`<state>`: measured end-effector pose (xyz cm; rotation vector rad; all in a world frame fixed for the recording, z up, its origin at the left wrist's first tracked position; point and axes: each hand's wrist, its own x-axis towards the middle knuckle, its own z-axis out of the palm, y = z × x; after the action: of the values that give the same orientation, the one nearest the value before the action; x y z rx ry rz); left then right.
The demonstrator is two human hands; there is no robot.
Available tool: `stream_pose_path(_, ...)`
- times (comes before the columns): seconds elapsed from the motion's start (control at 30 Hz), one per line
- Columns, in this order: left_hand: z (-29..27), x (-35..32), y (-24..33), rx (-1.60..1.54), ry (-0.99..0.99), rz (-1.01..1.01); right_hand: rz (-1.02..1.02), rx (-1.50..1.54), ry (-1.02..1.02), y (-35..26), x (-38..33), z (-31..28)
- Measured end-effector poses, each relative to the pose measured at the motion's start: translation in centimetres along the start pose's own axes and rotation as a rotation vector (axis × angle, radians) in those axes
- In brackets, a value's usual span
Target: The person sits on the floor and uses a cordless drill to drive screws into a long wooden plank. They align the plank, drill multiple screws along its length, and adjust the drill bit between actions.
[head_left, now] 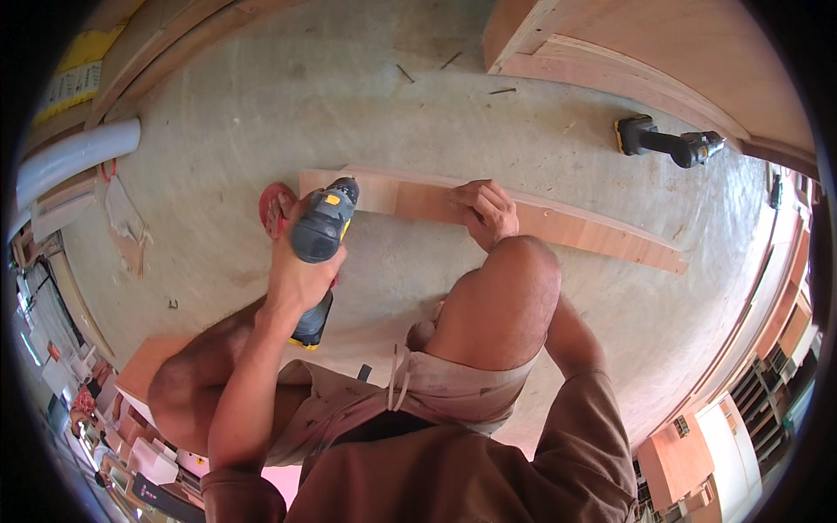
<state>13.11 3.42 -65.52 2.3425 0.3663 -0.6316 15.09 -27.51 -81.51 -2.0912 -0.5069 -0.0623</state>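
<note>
My left hand [296,277] is wrapped round the grip of a black and grey cordless drill [318,231] with yellow accents. Its chuck points away from me, over the left end of a long wooden strip [418,199] lying on the floor. Curled fingers of my right hand [488,209] press on the strip near its middle and hold it. Whether the drill tip touches the wood, I cannot tell. Beside my left hand shows a red sandal [275,207], partly covered by the wrist and drill.
A second cordless drill [676,146] lies at the far right, near a large wooden panel piece [628,44]. Several loose screws or nails [405,74] are scattered on the concrete floor [296,96]. A pale pipe [83,157] and boards stand at the left. My bent knees flank the work.
</note>
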Motion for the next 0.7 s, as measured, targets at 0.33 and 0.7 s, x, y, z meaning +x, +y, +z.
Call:
stream_pose_path(0.33, 0.3, -0.8, 1.7, -0.041, 0.005, 0.005, -0.049, -0.017, 0.021, -0.1, 0.0, 0.0)
stream_pose_path(0.7, 0.4, -3.6, 8.8, -0.109, -0.211, 0.261, -0.058, -0.054, 0.018, 0.7, -0.9, 0.7)
